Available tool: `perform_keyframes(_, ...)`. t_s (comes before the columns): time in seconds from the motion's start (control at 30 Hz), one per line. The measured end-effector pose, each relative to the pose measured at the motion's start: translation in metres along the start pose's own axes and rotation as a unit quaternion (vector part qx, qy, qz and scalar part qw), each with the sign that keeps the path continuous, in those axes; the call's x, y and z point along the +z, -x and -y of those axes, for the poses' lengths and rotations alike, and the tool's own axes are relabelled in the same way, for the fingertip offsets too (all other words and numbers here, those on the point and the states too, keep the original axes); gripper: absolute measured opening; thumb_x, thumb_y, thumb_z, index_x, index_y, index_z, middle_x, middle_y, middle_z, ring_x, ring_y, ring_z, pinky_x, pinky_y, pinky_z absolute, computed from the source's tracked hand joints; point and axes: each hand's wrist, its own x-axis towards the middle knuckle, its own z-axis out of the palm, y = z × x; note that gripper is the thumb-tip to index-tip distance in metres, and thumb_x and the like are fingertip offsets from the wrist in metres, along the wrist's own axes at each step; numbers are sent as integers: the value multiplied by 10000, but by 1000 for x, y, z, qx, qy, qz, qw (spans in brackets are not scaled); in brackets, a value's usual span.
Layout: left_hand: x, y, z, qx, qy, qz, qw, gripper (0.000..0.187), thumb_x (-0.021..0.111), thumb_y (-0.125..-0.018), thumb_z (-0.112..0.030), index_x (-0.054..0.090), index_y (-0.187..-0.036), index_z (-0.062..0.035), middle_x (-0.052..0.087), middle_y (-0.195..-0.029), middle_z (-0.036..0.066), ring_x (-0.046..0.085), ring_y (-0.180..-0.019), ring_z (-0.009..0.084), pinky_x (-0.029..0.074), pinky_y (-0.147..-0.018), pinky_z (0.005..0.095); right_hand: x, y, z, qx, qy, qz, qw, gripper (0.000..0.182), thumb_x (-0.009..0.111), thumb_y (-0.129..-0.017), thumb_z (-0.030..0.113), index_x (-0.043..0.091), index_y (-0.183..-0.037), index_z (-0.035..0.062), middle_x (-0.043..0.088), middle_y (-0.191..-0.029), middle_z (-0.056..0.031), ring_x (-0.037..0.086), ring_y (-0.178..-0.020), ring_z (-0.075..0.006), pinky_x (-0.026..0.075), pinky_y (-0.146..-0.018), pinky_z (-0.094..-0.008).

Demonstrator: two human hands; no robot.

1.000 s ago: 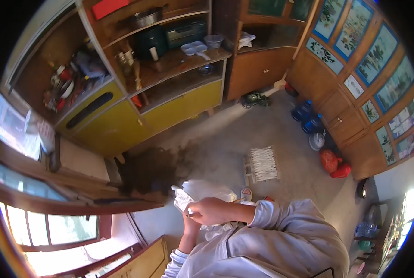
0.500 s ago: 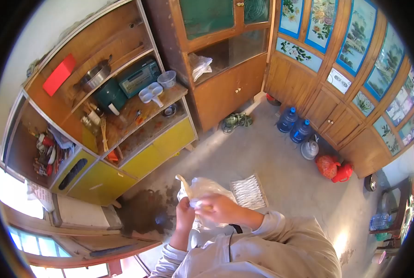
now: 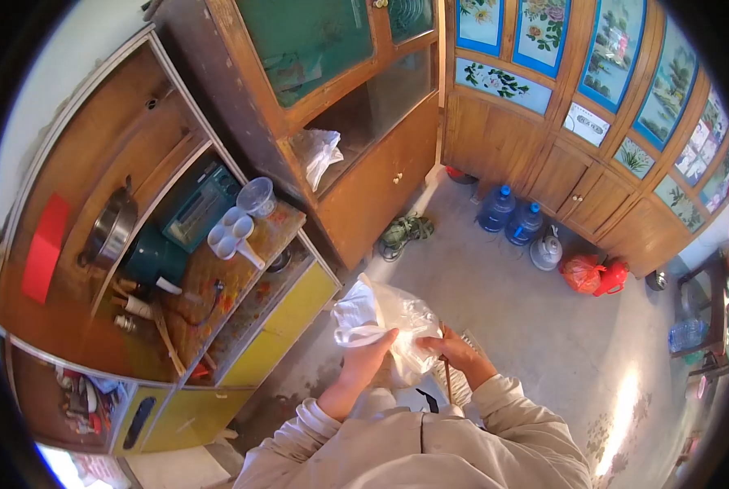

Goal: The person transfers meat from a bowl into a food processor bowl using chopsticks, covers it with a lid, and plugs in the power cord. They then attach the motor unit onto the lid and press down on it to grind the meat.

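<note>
A whitish translucent plastic bag [image 3: 405, 314] is held up in front of my body, spread between both hands. My left hand [image 3: 367, 360] is closed on its lower left side, thumb lying over the plastic. On the other side my right hand [image 3: 464, 355] pinches the bag's right edge between thumb and fingers. The bag's top left part is bunched and opaque white, while the rest is crinkled and see-through. A thin brown stick-like strip [image 3: 447, 376] shows just below my right hand. What the bag contains is hidden by its folds.
To the left stands a shelf unit [image 3: 187, 436] bearing a steel pot [image 3: 113, 228] and a white cup tray [image 3: 232, 236]. A wooden cabinet [image 3: 372, 191] is ahead. Blue water bottles [image 3: 497, 208], a kettle [image 3: 546, 251] and red bags [image 3: 582, 273] line the back.
My hands have moved apart, from close together at the bag's twisted end to opposite sides of it. The bag is now spread wider and higher. The view has shifted toward the shelves.
</note>
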Motion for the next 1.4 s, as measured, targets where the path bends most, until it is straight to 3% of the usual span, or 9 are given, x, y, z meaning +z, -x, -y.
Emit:
perform_keyframes(0.03,-11,-19,-4,35,-53,5,998,234,772,-832,-195,649,-907,-9,652,-823,34,576,-724,109,473,-651,299,6,-20,1,-3,-29,-16,999,483,726,-809,30,572,-1266,39,651,-1159,-55,646,-960,-173,505,-874,-310)
perform_keyframes(0.27,-82,-124,-8,-23,-22,202,979,276,760,-842,-145,645,-1034,17,675,-921,35,604,-816,103,486,-729,280,21,-97,28,-23,-43,-85,995,400,707,-805,19,617,-1195,18,675,-1076,-69,644,-958,-179,511,-866,-304)
perform_keyframes(0.43,-131,-156,-11,-103,186,146,966,290,650,-893,-37,611,-1167,49,674,-1077,67,619,-973,131,495,-850,286,-13,-162,29,32,-154,-189,969,377,650,-851,36,575,-1209,-56,671,-1071,-135,656,-977,-257,544,-850,-375)
perform_keyframes(0.63,-160,-183,19,-134,136,75,979,309,625,-889,-3,607,-1196,28,667,-1122,63,615,-1005,130,487,-889,294,-55,-336,63,-27,-282,-64,957,347,612,-891,84,583,-1211,-49,663,-1115,-145,650,-1016,-272,527,-898,-394)
perform_keyframes(0.87,-127,-251,13,-200,104,-41,973,291,597,-886,36,607,-1175,14,671,-1111,62,618,-1005,129,485,-895,282,19,-590,167,-108,-224,160,955,323,657,-885,172,611,-1165,17,646,-1082,-65,613,-1005,-166,475,-874,-305)
perform_keyframes(0.97,-105,-280,1,-200,117,-86,969,290,589,-888,40,602,-1177,17,672,-1107,67,620,-989,125,490,-884,279,65,-686,185,21,-106,120,987,337,674,-871,173,627,-1169,22,653,-1100,-103,629,-988,-208,493,-842,-328)
perform_keyframes(1.2,-71,-344,-40,-244,79,-188,948,320,559,-887,-2,567,-1204,37,648,-1144,89,599,-1046,157,445,-952,299,117,-855,71,-60,71,160,983,434,662,-848,261,619,-1200,10,662,-1122,-172,652,-963,-285,531,-827,-390)
perform_keyframes(1.3,-56,-375,-48,-207,101,-213,950,353,521,-887,-6,535,-1235,45,629,-1175,111,600,-1056,183,449,-953,312,106,-809,119,-233,348,165,893,432,680,-868,265,612,-1205,4,648,-1176,-144,631,-1006,-220,515,-872,-372)
perform_keyframes(1.4,-55,-413,-45,-175,129,-215,952,379,497,-885,0,511,-1261,50,609,-1205,130,604,-1060,207,468,-943,334,55,-711,192,-235,388,-4,891,323,623,-819,248,680,-1065,48,701,-929,-185,689,-853,-306,546,-715,-410)
